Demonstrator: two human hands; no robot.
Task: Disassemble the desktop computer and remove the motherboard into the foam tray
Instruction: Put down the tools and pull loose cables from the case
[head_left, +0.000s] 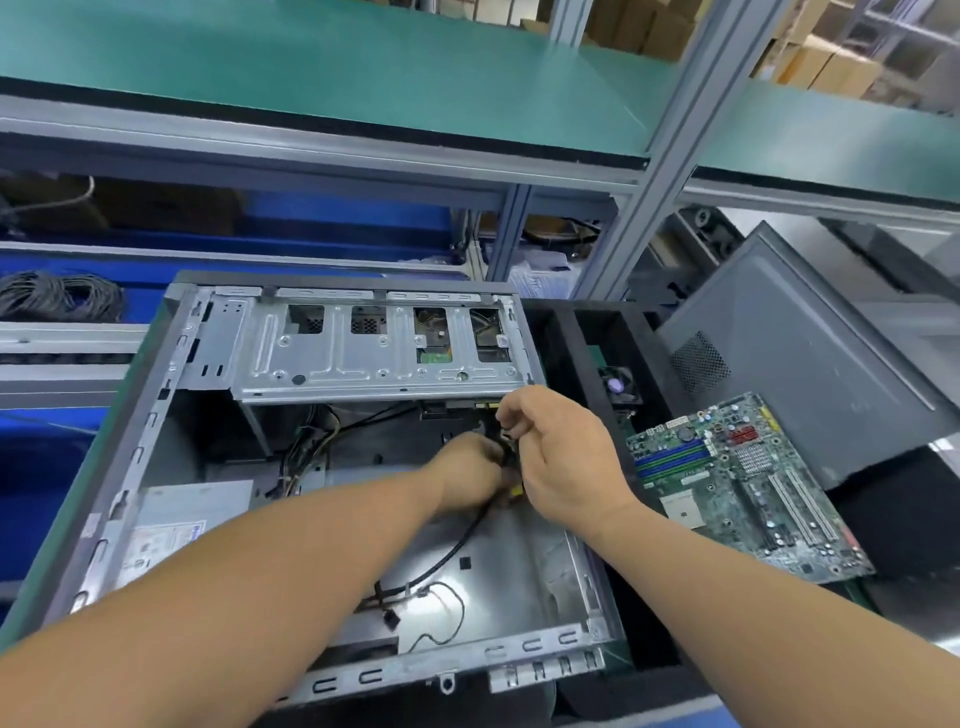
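- Green printed-circuit motherboard (748, 488) with blue memory slots already out of the open grey steel computer case (322, 467) — lying to the right of it on the black foam tray (587, 332), tilted, lower corner propped over a tray wall rather than flat in a compartment.
- Main step judged done; case floor bare where the board sat, only loose black cables (452, 551) trailing across it.
- Left in the case: silver drive cage (363, 343) at the far side, boxy grey power supply (176, 530) at the near left, wiring.
- Left hand (467, 473) and right hand (561, 457) close together under the drive cage, both with grip closed on a dark cable connector with a yellow part (511, 467) — probably freeing a drive lead.
- Dark grey metal side panel (810, 353) leaning beyond the tray, off the case.
- Writing: white label on the power supply carries print, too blurred to read; no brand legible on board or case.
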